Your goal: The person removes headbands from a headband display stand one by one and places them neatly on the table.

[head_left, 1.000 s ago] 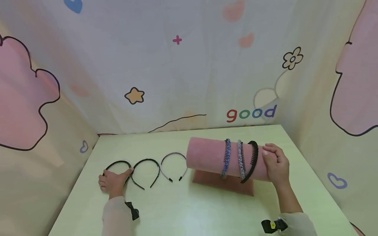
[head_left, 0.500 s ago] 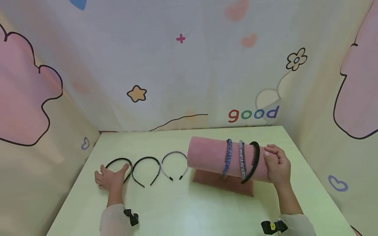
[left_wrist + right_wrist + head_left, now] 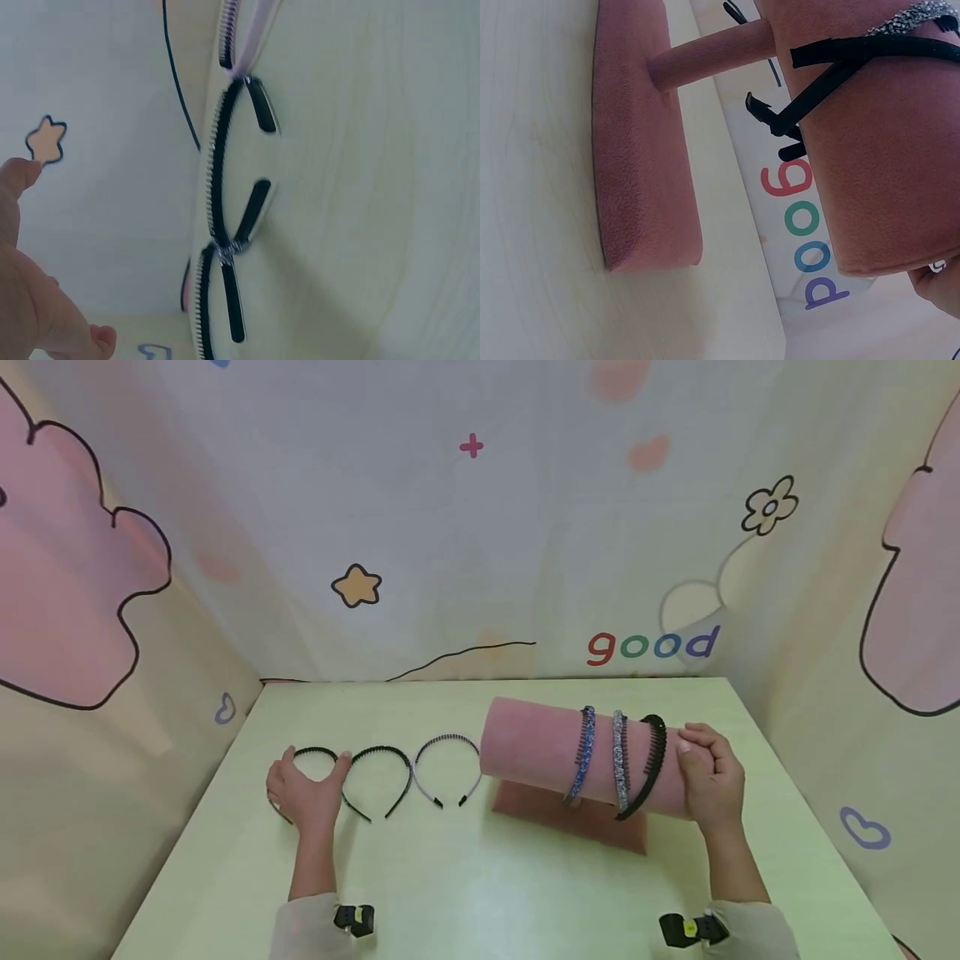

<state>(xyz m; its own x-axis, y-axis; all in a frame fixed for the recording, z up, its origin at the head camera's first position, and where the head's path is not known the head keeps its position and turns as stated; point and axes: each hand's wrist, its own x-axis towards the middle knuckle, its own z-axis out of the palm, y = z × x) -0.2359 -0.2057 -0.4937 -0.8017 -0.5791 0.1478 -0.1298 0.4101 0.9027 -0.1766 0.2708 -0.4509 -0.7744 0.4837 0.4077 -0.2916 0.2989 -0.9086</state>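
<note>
My left hand is over the leftmost black headband, thumb and fingers spread apart. In the left wrist view its fingers have nothing between them. To the right lie a second black headband and a lilac one, in a row with neighbouring bands close together. My right hand grips the right end of a pink padded headband stand. Around its roll sit a blue glittery headband, a silver glittery one and a black toothed one.
A short post joins the roll to the stand's flat pink base on the pale table. Printed curtains rise behind the table and along both sides.
My left hand has lifted and shifted slightly right, its fingers now spread wider above the leftmost headband. My right hand keeps its grip on the stand. The head view has tilted a little.
</note>
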